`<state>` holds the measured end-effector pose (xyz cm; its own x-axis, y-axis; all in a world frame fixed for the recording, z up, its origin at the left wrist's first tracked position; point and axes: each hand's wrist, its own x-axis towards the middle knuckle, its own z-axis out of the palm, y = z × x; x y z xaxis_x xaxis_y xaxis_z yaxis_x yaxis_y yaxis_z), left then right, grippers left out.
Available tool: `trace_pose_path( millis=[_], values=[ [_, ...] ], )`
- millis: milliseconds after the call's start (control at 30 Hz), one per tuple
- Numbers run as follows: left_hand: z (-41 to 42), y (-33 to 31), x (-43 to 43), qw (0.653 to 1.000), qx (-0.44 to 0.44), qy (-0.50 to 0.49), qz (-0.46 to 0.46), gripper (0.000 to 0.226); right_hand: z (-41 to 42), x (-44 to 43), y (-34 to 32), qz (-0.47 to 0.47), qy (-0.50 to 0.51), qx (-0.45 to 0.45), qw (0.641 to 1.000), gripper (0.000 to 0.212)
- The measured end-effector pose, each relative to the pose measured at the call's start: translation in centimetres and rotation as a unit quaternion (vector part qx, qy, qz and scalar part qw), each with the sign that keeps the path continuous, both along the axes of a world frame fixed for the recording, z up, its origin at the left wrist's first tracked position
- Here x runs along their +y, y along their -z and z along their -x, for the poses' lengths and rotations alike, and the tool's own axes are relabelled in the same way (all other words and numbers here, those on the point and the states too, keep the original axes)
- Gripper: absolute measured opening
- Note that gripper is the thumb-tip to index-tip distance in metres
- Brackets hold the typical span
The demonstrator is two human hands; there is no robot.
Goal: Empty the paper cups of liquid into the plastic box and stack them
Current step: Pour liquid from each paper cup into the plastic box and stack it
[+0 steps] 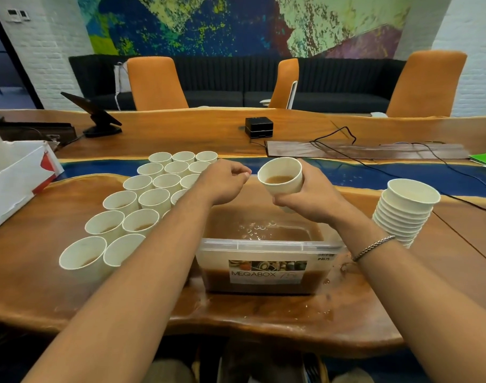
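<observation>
The right hand (pixel 310 197) is holding a cup (pixel 280 175), with its fingers wrapping around it. The cup is hanging over the far side of the box (pixel 266 244), and brown liquid is sitting inside it. The left hand (pixel 222 183) is hanging just beside the cup, with fingers curled in, holding nothing. The box is sitting on the table (pixel 263 313) between the two arms, holding brown liquid. Other cups (pixel 150 200) are standing left of the box. A stack (pixel 404 214) is standing to its right.

white cups (pixel 113 203), brown liquid (pixel 280 233), orange chairs (pixel 154 84)
</observation>
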<state>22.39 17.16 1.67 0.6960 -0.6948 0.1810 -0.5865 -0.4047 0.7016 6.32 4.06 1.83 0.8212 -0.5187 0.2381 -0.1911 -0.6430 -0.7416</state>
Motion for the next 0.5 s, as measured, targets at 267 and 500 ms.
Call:
trace_pose_path(
  millis=[267, 500],
  values=[
    [0.02, -0.02, 0.05, 1.0, -0.002, 0.004, -0.006, 0.027, 0.16, 0.35, 0.29, 0.075, 0.008, 0.033, 0.997, 0.062],
    [-0.03, -0.02, 0.06, 1.0, 0.009, 0.005, -0.005, 0.026, 0.48, 0.58, 0.19, 0.116, -0.004, 0.063, 0.991, 0.059]
  ],
)
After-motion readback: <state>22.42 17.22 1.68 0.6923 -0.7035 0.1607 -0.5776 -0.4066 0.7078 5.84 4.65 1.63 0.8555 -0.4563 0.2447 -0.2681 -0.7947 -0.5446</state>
